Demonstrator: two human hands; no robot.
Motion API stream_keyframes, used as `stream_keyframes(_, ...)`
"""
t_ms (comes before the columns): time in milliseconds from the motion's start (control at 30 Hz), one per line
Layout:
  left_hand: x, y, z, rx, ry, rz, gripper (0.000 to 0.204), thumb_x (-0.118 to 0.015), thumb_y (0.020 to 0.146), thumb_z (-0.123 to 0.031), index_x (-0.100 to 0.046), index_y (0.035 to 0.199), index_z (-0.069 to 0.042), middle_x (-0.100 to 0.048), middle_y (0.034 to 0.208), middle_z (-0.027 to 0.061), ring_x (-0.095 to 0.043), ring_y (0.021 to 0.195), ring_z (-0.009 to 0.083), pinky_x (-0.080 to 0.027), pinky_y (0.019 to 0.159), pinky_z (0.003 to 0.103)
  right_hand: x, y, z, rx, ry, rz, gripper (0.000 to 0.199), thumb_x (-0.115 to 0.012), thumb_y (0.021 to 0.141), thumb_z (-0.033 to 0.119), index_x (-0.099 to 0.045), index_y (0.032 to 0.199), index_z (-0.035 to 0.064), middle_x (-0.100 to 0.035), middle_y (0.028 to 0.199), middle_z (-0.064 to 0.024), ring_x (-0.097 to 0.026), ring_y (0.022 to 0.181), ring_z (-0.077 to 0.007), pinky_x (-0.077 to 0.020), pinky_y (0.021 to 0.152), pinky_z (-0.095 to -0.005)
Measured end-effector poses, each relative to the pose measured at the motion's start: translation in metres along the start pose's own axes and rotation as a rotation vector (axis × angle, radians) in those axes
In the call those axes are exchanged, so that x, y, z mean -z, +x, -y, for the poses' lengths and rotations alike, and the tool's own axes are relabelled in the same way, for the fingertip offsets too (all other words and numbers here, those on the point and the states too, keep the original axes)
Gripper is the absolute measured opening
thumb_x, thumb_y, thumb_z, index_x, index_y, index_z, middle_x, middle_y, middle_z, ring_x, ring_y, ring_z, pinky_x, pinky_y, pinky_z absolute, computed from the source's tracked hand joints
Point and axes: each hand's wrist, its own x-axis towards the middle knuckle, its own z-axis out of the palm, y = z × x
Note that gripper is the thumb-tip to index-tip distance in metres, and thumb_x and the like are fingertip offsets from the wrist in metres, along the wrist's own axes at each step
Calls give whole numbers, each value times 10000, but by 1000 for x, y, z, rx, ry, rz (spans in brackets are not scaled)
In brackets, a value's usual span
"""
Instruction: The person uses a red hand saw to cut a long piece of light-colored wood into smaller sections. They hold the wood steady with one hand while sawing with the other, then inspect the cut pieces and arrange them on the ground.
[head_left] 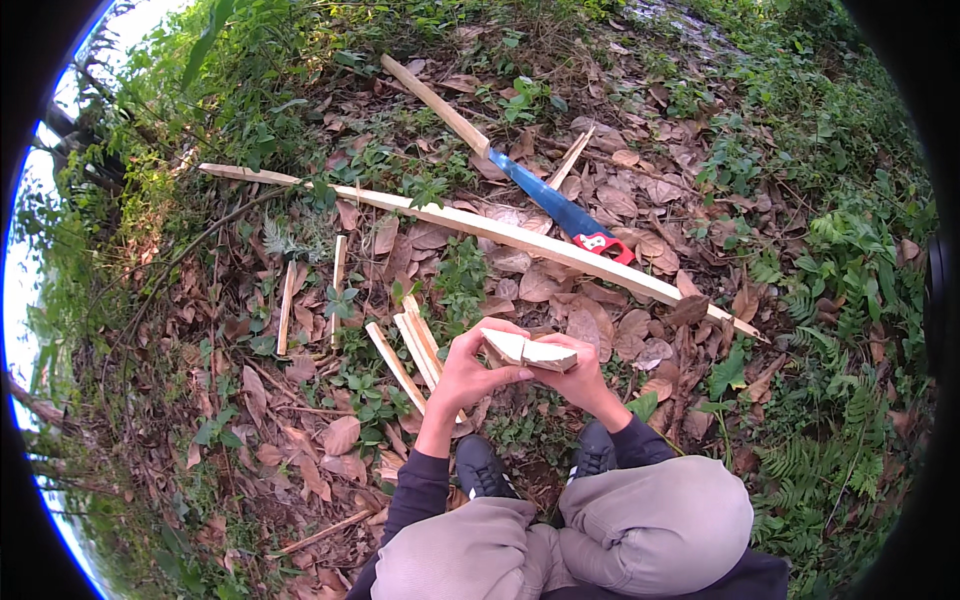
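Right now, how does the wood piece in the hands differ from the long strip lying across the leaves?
The short wood piece is stubby and wedge-like; the long wood strip is thin and spans much of the ground. The short piece is held off the ground between the left hand and right hand; the strip lies untouched on dry leaves, running under the blue-bladed saw. Both are pale, freshly cut wood.

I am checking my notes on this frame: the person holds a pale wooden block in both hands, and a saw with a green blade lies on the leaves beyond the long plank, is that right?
Not quite: the saw has a blue blade, not green. The head view shows it on the leaves beyond the long plank, while the left hand and right hand hold the pale wooden block.
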Motion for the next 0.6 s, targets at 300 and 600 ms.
stream_keyframes(300, -5, 33, -8, 94, -187, 27, 449, -909, 725, -72, -676, 1103, -6, -734, 1058, 35, -678, 969, 104, -548, 873, 289, 5, 14, 10, -58, 72, -69, 417, -854, 791, 66, -693, 1168, -12, -741, 1081, -80, -699, 975, -150, -565, 853, -317)
stream_keyframes(600, -8, 37, -1, 96, -142, 10, 531, -914, 743, -120, -643, 1177, 23, -731, 1098, 70, -679, 982, 115, -557, 866, 305, 5, 10, 11, -216, 237, -88, 437, -838, 820, 58, -675, 1219, -10, -729, 1138, -63, -682, 1016, -136, -568, 893, -316)
